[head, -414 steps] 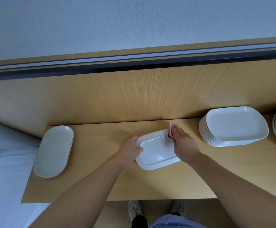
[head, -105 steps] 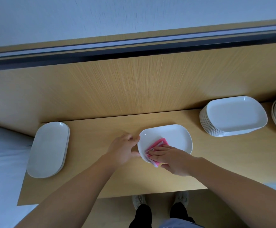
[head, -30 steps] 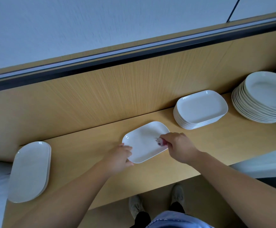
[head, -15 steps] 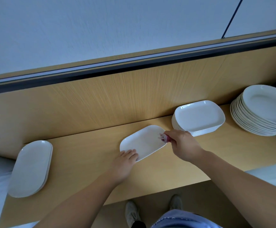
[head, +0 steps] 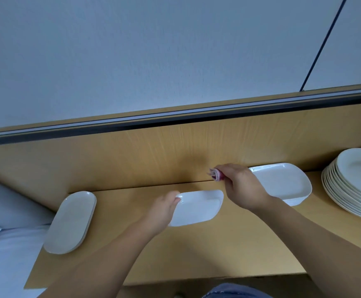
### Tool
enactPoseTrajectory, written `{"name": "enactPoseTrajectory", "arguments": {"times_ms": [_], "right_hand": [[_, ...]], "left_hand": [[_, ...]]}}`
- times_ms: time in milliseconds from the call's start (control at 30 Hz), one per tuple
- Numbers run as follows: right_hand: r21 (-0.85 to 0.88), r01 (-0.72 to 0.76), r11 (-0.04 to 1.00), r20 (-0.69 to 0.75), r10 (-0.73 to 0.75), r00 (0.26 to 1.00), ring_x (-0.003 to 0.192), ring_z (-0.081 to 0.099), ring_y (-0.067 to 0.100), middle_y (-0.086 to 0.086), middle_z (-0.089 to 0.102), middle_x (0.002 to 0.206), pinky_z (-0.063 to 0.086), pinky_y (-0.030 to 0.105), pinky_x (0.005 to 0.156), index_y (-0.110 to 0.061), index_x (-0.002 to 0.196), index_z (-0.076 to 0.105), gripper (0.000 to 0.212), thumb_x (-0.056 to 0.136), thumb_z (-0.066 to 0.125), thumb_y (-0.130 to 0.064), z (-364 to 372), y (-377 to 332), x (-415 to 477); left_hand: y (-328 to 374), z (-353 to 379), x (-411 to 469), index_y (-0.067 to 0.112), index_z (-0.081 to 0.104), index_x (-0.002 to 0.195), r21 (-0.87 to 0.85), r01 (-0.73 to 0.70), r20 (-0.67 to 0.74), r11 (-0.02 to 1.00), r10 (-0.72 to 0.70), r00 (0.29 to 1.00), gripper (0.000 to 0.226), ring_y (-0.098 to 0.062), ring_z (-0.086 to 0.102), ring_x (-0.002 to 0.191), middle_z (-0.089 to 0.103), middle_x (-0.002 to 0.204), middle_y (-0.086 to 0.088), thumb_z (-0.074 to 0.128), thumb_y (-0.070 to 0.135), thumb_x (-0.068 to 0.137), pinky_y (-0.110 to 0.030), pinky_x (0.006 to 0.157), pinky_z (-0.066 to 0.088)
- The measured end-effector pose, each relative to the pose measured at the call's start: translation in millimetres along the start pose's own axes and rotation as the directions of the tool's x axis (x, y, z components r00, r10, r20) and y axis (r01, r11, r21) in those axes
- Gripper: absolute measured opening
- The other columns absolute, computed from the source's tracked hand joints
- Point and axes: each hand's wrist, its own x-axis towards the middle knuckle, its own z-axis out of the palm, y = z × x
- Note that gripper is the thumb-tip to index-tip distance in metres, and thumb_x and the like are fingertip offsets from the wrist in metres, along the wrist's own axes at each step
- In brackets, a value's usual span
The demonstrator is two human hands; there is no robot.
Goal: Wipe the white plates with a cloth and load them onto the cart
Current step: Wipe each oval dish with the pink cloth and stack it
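- My left hand (head: 164, 208) is curled on the left rim of the rectangular plate (head: 199, 208), gripping it.
- My right hand (head: 242, 188) is closed around the bunched pink cloth (head: 216, 174), held off the plate above its far right corner.
- The plate lies flat on the wooden counter (head: 196, 254), between the oval plates (head: 72, 220) on the left and the rectangular stack (head: 282, 183) on the right; the round stack (head: 358, 183) is further right.
- Step, my call: wiping looks finished on this plate (cloth is clear of it) and loading comes next.
- Next move: lift it level by the rim. The cart is not in view, so I'd have to turn and find it first.
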Motion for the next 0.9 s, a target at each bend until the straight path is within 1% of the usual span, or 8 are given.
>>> {"name": "enactPoseTrajectory", "arguments": {"times_ms": [133, 300, 467, 500, 600, 700, 800, 900], "right_hand": [[-0.02, 0.037, 0.999, 0.009, -0.036, 0.999, 0.086, 0.064, 0.015, -0.011, 0.068, 0.093, 0.053, 0.04, 0.074, -0.018, 0.095, 0.065, 0.039, 0.074, 0.045, 0.009, 6, -1, -3], [-0.026, 0.018, 0.999, 0.061, -0.016, 0.998, 0.087, 0.065, 0.018, -0.009, 0.07, 0.095, 0.053, 0.04, 0.075, -0.022, 0.097, 0.064, 0.04, 0.076, 0.035, -0.003, 19, 5, -10], [-0.118, 0.022, 0.993, 0.109, -0.009, 0.994, 0.077, 0.061, 0.017, -0.01, 0.067, 0.087, 0.049, 0.035, 0.069, -0.023, 0.097, 0.065, 0.036, 0.075, 0.048, 0.002, 36, 7, -10], [-0.124, 0.033, 0.992, 0.111, -0.019, 0.994, 0.075, 0.06, 0.017, -0.011, 0.067, 0.087, 0.048, 0.032, 0.066, -0.022, 0.095, 0.066, 0.037, 0.074, 0.052, 0.004, 39, 6, -10], [-0.159, 0.052, 0.986, 0.186, -0.022, 0.982, 0.079, 0.059, 0.017, -0.011, 0.066, 0.089, 0.041, 0.029, 0.068, -0.023, 0.096, 0.065, 0.035, 0.074, 0.054, 0.002, 53, 6, -6], [-0.196, 0.119, 0.973, 0.257, -0.067, 0.964, 0.087, 0.06, 0.017, -0.011, 0.066, 0.096, 0.036, 0.026, 0.075, -0.025, 0.103, 0.065, 0.037, 0.076, 0.055, 0.0, 72, 2, 0], [-0.184, 0.19, 0.964, 0.337, -0.119, 0.934, 0.092, 0.06, 0.018, -0.011, 0.066, 0.102, 0.033, 0.026, 0.087, -0.024, 0.107, 0.065, 0.047, 0.072, 0.054, 0.004, 93, -4, 7], [-0.199, 0.241, 0.95, 0.426, -0.138, 0.894, 0.101, 0.06, 0.019, -0.01, 0.065, 0.111, 0.036, 0.032, 0.1, -0.023, 0.111, 0.065, 0.047, 0.072, 0.056, 0.002, 116, -5, 11]], "left_hand": [[-7, 3, -2, 0.018, 0.055, 0.112, -0.023, 0.022, -0.034, 1.0, -0.022, 0.999, 0.025, -0.021, 0.054, 0.085, 0.061, 0.091, -0.003, 0.035, 0.03, 0.104, -0.03, 0.069, 0.038], [-8, 4, 5, 0.02, 0.055, 0.118, -0.11, 0.153, -0.028, 0.982, -0.157, 0.987, 0.027, -0.014, 0.055, 0.078, 0.062, 0.085, 0.002, 0.035, 0.032, 0.104, -0.026, 0.064, 0.04], [-19, -1, 18, 0.018, 0.048, 0.134, -0.151, 0.29, 0.159, 0.945, -0.266, 0.951, 0.037, -0.021, 0.059, 0.105, 0.061, 0.118, -0.003, 0.042, 0.033, 0.1, -0.03, 0.078, 0.045], [-22, -2, 19, 0.02, 0.048, 0.132, -0.173, 0.296, 0.214, 0.939, -0.257, 0.942, 0.037, -0.02, 0.059, 0.106, 0.06, 0.12, -0.002, 0.049, 0.03, 0.096, -0.028, 0.077, 0.045], [-26, -5, 19, 0.016, 0.056, 0.099, -0.231, 0.28, 0.283, 0.932, -0.211, 0.936, 0.019, -0.015, 0.059, 0.082, 0.062, 0.095, -0.001, 0.061, 0.02, 0.08, -0.031, 0.068, 0.046], [-29, -2, 21, 0.016, 0.063, 0.092, -0.269, 0.295, 0.262, 0.917, -0.225, 0.938, 0.022, -0.017, 0.059, 0.076, 0.065, 0.086, -0.001, 0.065, 0.023, 0.071, -0.03, 0.065, 0.044], [-31, 5, 24, 0.02, 0.061, 0.084, -0.274, 0.304, 0.247, 0.912, -0.239, 0.939, 0.011, -0.012, 0.052, 0.067, 0.058, 0.073, 0.006, 0.066, 0.011, 0.079, -0.025, 0.059, 0.038], [-34, 9, 28, 0.023, 0.054, 0.073, -0.233, 0.325, 0.22, 0.917, -0.276, 0.936, 0.02, -0.01, 0.043, 0.06, 0.049, 0.066, 0.007, 0.065, 0.01, 0.082, -0.024, 0.054, 0.031]]}}
